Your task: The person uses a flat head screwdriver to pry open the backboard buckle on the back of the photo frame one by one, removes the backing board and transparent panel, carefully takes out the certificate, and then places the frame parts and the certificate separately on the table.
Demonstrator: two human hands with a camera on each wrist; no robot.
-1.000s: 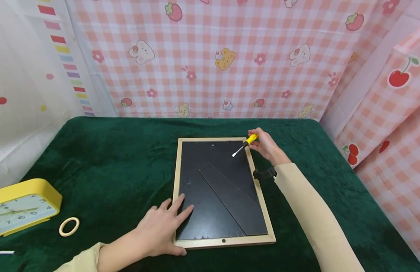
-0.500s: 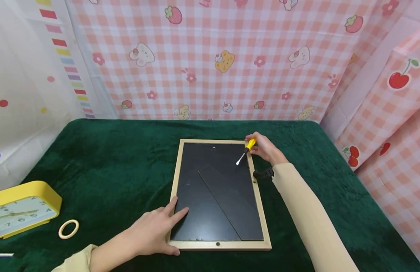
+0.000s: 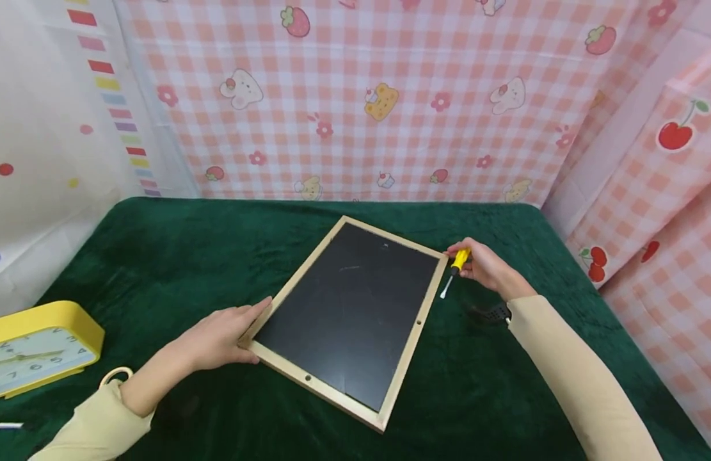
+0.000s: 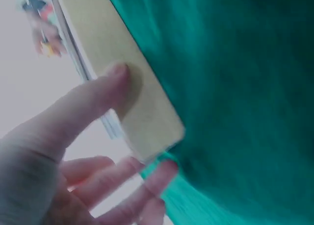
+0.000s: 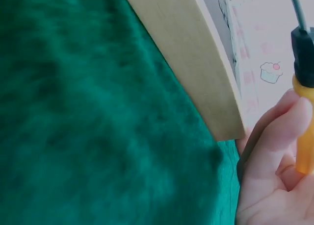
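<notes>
A wooden picture frame [image 3: 405, 358] lies back side up at a slant on the green cloth, its black backing board [image 3: 355, 301] facing me. At its near left corner my left hand [image 3: 217, 336] grips the wood; in the left wrist view the thumb presses one side of the frame [image 4: 147, 122] while the fingers meet the other. My right hand [image 3: 483, 266] holds a screwdriver [image 3: 461, 259] with a yellow handle and a flat metal tip, pointing down toward me. Its fingertips are right at the far right corner of the frame.
To the left stands a yellow clock [image 3: 81, 323]. A pale ring [image 3: 114, 371] lies beside it, partly behind my left forearm, and a thin white piece [image 3: 4, 426] is at the left edge. A pink checked curtain [image 3: 343, 153] hangs behind the table.
The frame has turned clockwise, its near left corner swinging left and away from me. My left hand has moved left with it, and my right hand has shifted right, still holding the screwdriver.
</notes>
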